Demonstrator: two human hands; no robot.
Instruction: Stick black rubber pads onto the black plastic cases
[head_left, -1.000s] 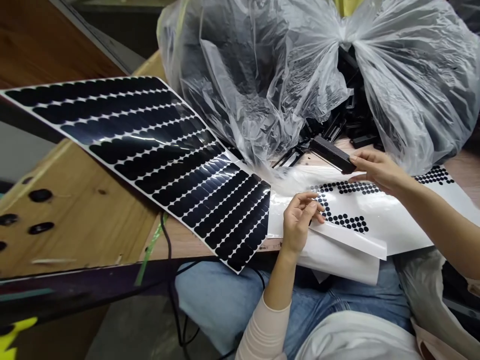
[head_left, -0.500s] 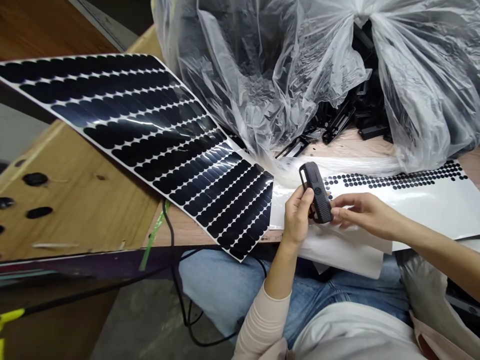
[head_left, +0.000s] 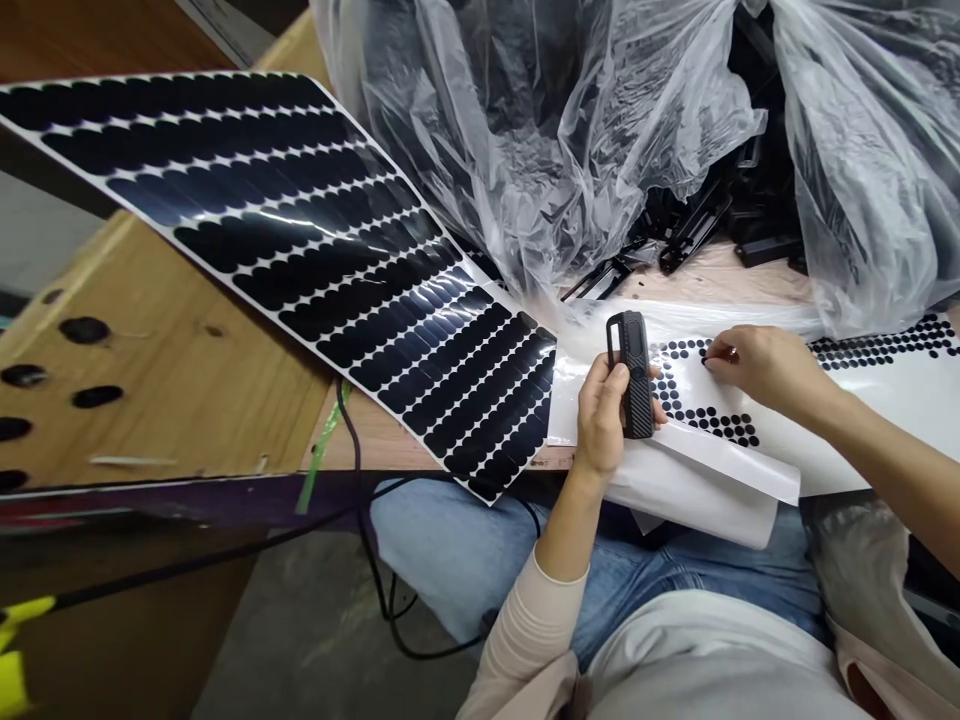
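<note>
Upright, black part (head_left: 636, 385) gripped by left fingers (head_left: 609, 388); right fingers (head_left: 724, 350) pinch at sticker sheet (head_left: 862, 395).

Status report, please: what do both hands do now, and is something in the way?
Left hand shut on black part, held upright. Right hand touches small-dot sheet, grip unclear. Plastic bag behind, apart from both hands.

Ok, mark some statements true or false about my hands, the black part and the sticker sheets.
The left hand holds the black textured oblong part. True.
The right hand is inside the clear plastic bag. False: its fingertips touch the white sheet of small black dots.
The large glossy sheet of big black round stickers lies left of both hands. True.
Both hands grip the part. False: only the left does.
</note>
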